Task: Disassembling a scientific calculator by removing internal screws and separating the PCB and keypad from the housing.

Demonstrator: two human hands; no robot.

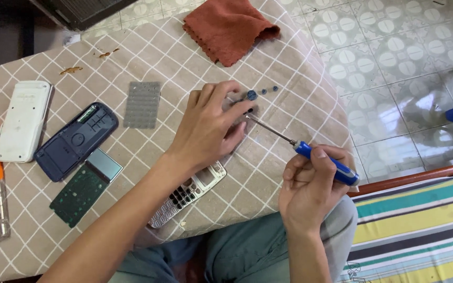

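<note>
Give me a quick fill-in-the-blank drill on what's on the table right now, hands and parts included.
1. The right hand grips a screwdriver with a ____ handle.
2. The left hand rests beside a row of small round ____ parts.
3. The cloth at the table's far edge is ____ in colour.
4. The green circuit board lies just in front of the dark ____ case half.

Missing words: blue; blue; rust-red; blue

Screwdriver (310, 155): glossy blue plastic handle, bare metal shaft; tablecloth (195, 63) matt checked fabric; rust cloth (228, 29) soft, napped.
</note>
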